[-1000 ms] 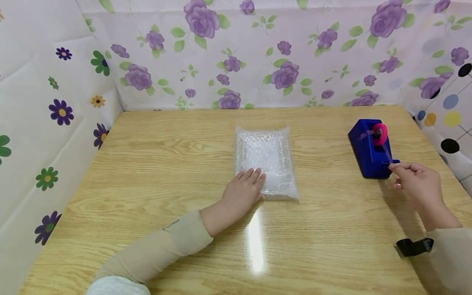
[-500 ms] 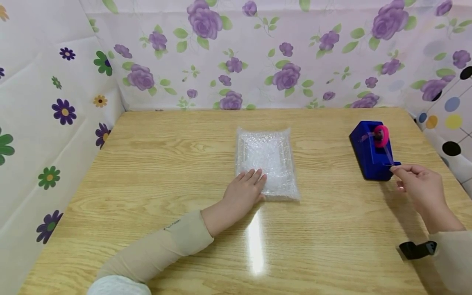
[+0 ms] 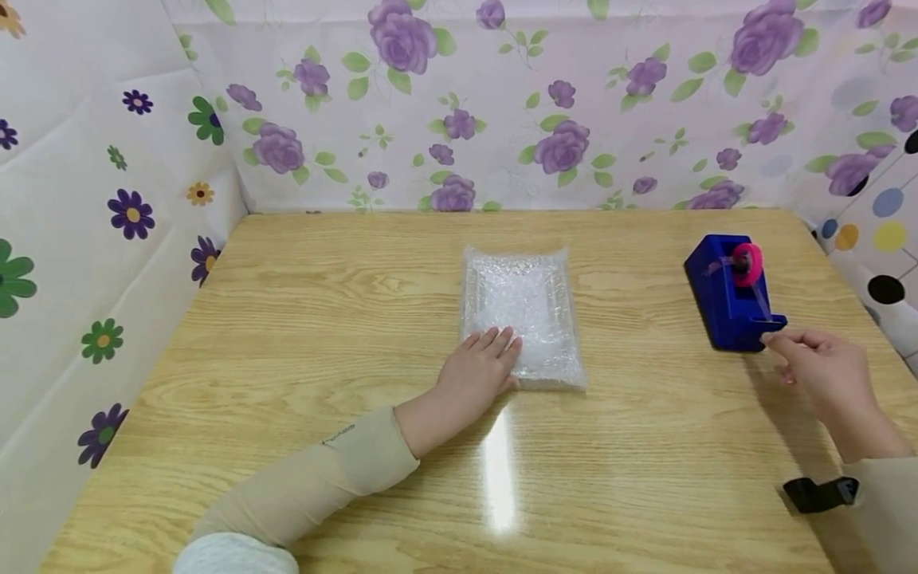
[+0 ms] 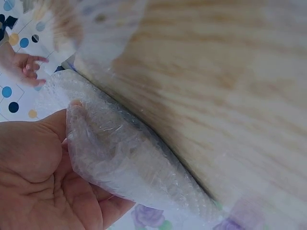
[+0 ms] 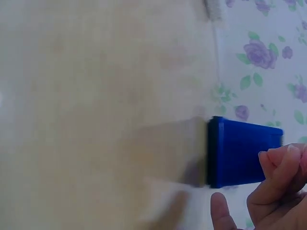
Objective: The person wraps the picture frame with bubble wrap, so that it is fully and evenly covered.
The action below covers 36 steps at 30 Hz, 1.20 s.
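Note:
A flat package in bubble wrap (image 3: 518, 299) lies on the wooden table in the head view. My left hand (image 3: 476, 368) rests on its near left part, fingers extended over the wrap. The left wrist view shows that palm (image 4: 43, 172) against the crinkled wrap (image 4: 129, 148). On the right stands a blue tape dispenser (image 3: 727, 307) with a pink-cored roll (image 3: 747, 265). A clear tape strip (image 3: 762, 303) runs from the roll to the cutter. My right hand (image 3: 828, 375) pinches the tape end between thumb and forefinger, just below the cutter; the end itself is barely visible.
The wooden table (image 3: 323, 335) meets a wall of purple-flowered cloth (image 3: 495, 96) at the back. More patterned cloth (image 3: 57, 263) hangs at the left, and dotted cloth (image 3: 885, 215) at the right. A black strap (image 3: 821, 494) sits by the right wrist.
The right hand has moved slightly down and away from the cutter, to the right. My left hand stays on the package. The head view has shifted a little.

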Each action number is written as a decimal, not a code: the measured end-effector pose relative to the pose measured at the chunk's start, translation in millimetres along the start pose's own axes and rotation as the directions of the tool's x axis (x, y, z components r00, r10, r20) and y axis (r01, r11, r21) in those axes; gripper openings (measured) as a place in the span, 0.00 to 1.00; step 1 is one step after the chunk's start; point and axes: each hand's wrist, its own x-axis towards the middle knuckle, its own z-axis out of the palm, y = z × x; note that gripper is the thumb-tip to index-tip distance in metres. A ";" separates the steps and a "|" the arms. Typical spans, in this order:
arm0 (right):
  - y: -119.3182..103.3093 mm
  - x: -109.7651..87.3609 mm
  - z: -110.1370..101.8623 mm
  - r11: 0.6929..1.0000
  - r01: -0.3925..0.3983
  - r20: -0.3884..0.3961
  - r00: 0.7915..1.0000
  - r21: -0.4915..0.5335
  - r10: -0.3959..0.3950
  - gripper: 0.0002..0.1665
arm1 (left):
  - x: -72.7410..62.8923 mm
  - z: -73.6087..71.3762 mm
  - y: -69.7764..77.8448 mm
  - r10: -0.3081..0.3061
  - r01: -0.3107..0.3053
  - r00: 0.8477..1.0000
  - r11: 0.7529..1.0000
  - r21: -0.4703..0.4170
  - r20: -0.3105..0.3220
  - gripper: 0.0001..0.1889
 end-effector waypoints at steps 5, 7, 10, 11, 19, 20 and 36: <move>11.7 -3.6 -6.5 0.998 0.054 0.024 0.998 0.014 -0.055 0.09 | -0.6 -1.9 -2.8 -0.009 0.009 1.000 1.000 0.008 0.012 0.29; 12.5 -2.5 -10.5 0.991 0.109 0.056 0.992 0.077 -0.114 0.10 | -1.5 -2.8 -4.4 -0.017 0.017 1.000 1.000 0.008 0.012 0.29; 11.2 -0.9 -15.6 0.974 0.179 0.131 0.971 0.140 -0.198 0.10 | -2.3 -3.3 -5.6 -0.020 0.020 1.000 1.000 -0.011 0.003 0.29; 10.7 -0.8 -16.8 0.967 0.200 0.155 0.962 0.156 -0.224 0.10 | -2.4 -3.1 -5.6 -0.017 0.017 1.000 1.000 -0.017 -0.001 0.29; 10.1 -4.0 -15.6 0.944 0.328 0.325 0.890 0.030 -0.319 0.21 | -1.8 -0.9 -4.0 -0.008 0.008 1.000 0.999 -0.045 -0.003 0.29; 10.0 -4.5 -14.5 0.938 0.346 0.332 0.883 0.019 -0.332 0.22 | -1.9 -0.9 -3.9 -0.009 0.009 1.000 0.999 -0.046 -0.003 0.29; 1.6 -20.6 9.6 0.738 0.663 0.460 0.620 0.126 -0.636 0.41 | -0.9 2.5 -0.3 0.016 -0.016 0.999 0.999 -0.031 -0.030 0.28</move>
